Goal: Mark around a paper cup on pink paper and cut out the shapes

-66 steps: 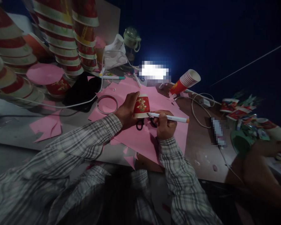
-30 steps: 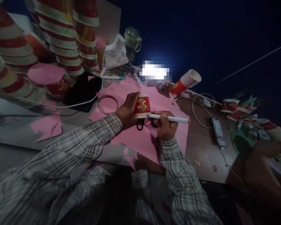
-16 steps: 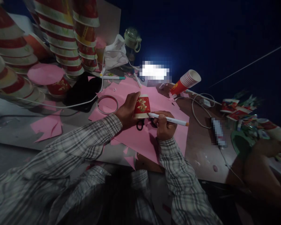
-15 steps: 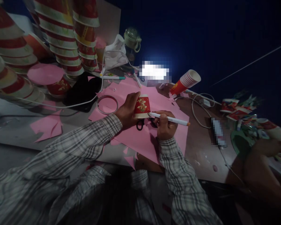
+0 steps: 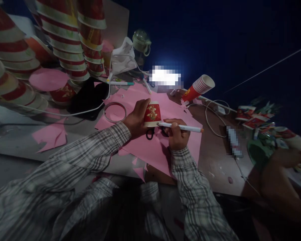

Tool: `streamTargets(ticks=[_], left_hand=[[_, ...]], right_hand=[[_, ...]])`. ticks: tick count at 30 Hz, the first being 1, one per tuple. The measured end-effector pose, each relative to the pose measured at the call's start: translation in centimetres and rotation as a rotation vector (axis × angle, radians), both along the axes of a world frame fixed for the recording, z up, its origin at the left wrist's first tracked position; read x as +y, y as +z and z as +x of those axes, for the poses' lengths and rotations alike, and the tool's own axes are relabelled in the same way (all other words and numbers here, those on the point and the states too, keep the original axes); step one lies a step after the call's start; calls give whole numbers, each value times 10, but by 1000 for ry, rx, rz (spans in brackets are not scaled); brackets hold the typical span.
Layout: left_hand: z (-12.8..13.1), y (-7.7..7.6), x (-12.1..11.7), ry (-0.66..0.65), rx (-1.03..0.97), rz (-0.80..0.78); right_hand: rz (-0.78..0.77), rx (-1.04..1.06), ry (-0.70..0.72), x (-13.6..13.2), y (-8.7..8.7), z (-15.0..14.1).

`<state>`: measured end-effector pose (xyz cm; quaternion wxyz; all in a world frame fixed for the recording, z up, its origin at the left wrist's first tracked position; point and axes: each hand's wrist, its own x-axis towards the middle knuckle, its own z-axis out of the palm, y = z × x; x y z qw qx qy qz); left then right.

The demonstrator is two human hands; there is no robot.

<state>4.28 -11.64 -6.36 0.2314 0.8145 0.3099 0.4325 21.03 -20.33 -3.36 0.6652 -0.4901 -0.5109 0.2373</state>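
Note:
My left hand [image 5: 137,117] is closed around the left side of a small red paper cup [image 5: 153,113] with a gold pattern. The cup stands over a large sheet of pink paper [image 5: 185,147]. In my right hand [image 5: 178,135] is a white marker [image 5: 188,128] with an orange end, its tip at the cup's lower right rim. Black scissors [image 5: 149,134] lie on the paper just below the cup, partly hidden by it and my right hand. A ring of tape [image 5: 114,112] rests left of my left hand.
Tall stacks of paper cups [image 5: 62,40] rise at the left, beside a black pouch [image 5: 90,97]. Tilted stacked cups [image 5: 198,87] stand back right. A white cable [image 5: 210,127] loops right; another person's arm [image 5: 281,177] reaches in there.
The marker's tip has shifted slightly left along the cup's lower rim. My left hand and the cup have hardly moved.

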Motion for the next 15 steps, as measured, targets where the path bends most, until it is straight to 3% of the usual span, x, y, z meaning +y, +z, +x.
streamTargets(ticks=[2, 7, 12, 15], left_hand=[[0, 0, 0, -6, -1, 1], [-1, 0, 1, -5, 5, 0], [0, 0, 1, -13, -7, -1], [-1, 1, 1, -14, 8, -23]], right_hand=[[-9, -46, 28, 0, 0, -1], [-29, -41, -74, 0, 1, -1], [-45, -70, -19, 0, 2, -1], [-33, -67, -81, 2, 2, 0]])
